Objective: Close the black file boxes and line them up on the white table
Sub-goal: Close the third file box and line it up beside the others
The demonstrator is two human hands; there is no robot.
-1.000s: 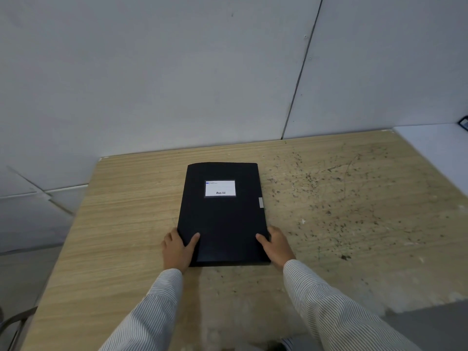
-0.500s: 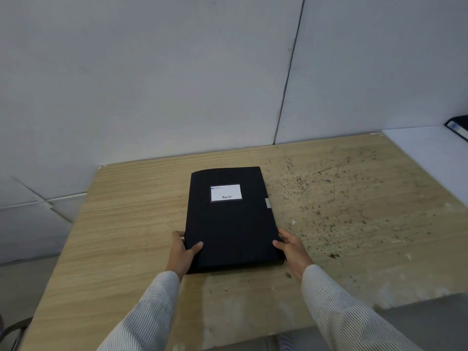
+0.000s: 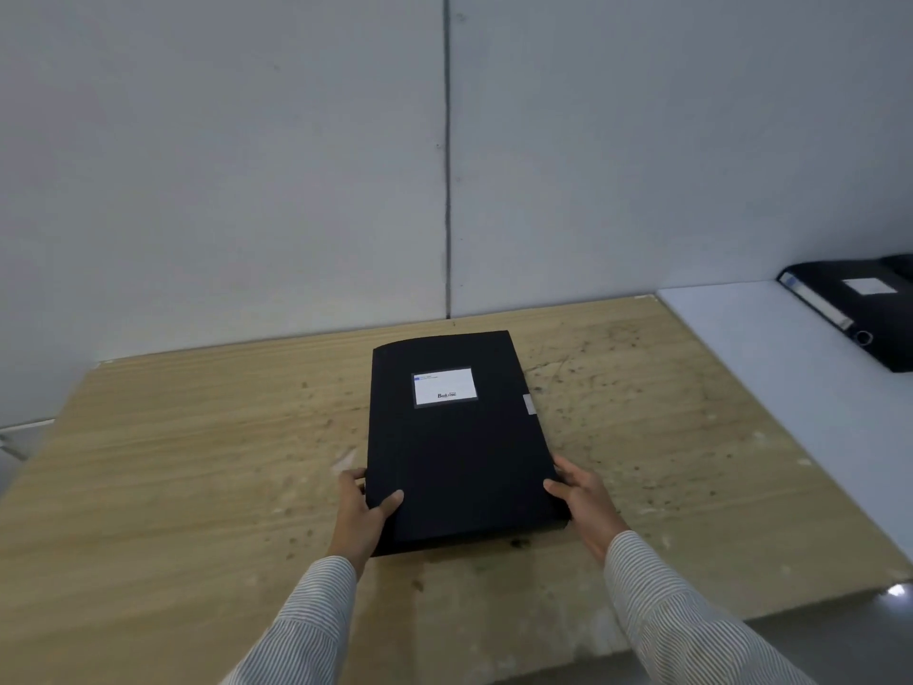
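Note:
A closed black file box (image 3: 457, 447) with a white label on its lid is held over the wooden table (image 3: 197, 462), its near end raised. My left hand (image 3: 363, 516) grips its near left corner, thumb on the lid. My right hand (image 3: 583, 501) grips the near right corner the same way. On the white table (image 3: 770, 348) at the right lies a second black file box (image 3: 859, 309), closed and flat, its labelled spine facing me. A further black shape shows behind it at the frame's edge.
The wooden table is scuffed with dark specks on its right half and butts against the grey wall (image 3: 296, 165) at the back. Its right side meets the white table. Grey floor (image 3: 840, 645) shows at the lower right.
Both hands have lifted the near end of the file box and swung it slightly rightward. My view has turned right, bringing the white table and the second box into sight.

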